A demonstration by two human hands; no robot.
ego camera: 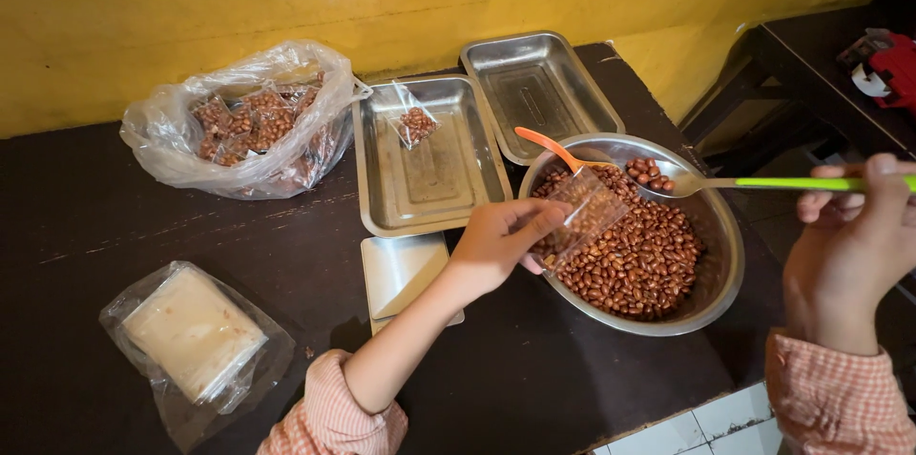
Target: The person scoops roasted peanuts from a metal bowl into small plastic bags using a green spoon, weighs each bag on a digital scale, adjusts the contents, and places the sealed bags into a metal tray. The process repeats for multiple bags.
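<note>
Both hands busy: left hand (pixel 498 243) pinches small clear bag (pixel 584 215) over peanut bowl (pixel 727 274), right hand (pixel 859 236) grips green-handled spoon (pixel 725 184), loaded, pointing left toward bag, near it.

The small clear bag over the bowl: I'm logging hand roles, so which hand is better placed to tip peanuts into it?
Right, probably. The right hand holds the green-handled spoon, loaded, near the bag's mouth; the left hand's grip is taken by the bag.

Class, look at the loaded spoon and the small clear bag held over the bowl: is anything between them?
Nothing visible. The spoon in the right hand hangs over the peanuts; the clear bag, in the left hand, lies just left, open gap between.
</note>
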